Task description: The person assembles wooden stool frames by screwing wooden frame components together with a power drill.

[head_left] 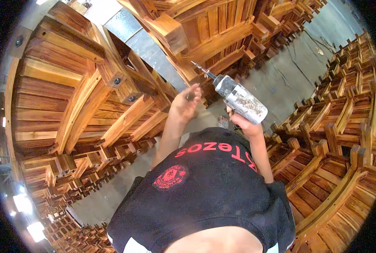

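My right hand (248,123) is wrapped round a power screwdriver (245,101), its body white, dark-fronted and smeared with brown marks. The thin metal bit (200,67) points up and left, toward a wooden furniture piece (171,33). My left hand (186,103) is raised to the left of the driver, fingers curled. Small dark pieces (190,96) show in its palm; they are too small to name surely. Left of that hand stands a slatted wooden panel (48,80) with a dark bolt head (117,81) in its frame.
Stacked wooden frames (331,135) line the right side, and more wooden pieces (91,160) stand in rows at the lower left. Grey concrete floor (276,84) runs between the rows. A foot (223,122) shows below my hands.
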A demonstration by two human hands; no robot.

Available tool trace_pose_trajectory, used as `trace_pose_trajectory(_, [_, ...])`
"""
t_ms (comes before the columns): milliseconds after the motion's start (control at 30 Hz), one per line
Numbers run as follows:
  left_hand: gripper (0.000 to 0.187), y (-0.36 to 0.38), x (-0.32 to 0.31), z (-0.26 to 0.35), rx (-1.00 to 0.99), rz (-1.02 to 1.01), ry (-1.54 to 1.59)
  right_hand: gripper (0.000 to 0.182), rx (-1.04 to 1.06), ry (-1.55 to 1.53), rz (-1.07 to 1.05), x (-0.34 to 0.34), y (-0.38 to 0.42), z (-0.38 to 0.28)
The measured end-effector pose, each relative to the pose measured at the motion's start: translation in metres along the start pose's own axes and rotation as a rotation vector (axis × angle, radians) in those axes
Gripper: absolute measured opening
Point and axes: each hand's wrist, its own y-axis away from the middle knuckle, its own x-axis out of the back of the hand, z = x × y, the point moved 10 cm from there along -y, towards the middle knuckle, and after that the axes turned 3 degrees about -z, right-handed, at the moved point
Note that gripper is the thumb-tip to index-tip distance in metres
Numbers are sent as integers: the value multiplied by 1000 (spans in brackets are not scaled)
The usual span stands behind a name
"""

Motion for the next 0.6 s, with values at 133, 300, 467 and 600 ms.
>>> trace_pose_trajectory(133, [34,24,-45,28,-222,-67,-252,34,-56,-4,5,4,9,5])
trace_pose_trajectory(300, [27,23,-65,49,-309,-208,-386,33,50,104,-17,7,9,-11])
trace_pose_trajectory(467, [28,23,-71,50,-341,-55,-423,21,-104,222,75,16,17,0])
trace_pose_trajectory(600, [29,23,-73,46,-331,-37,-477,21,-131,120,79,15,20,5])
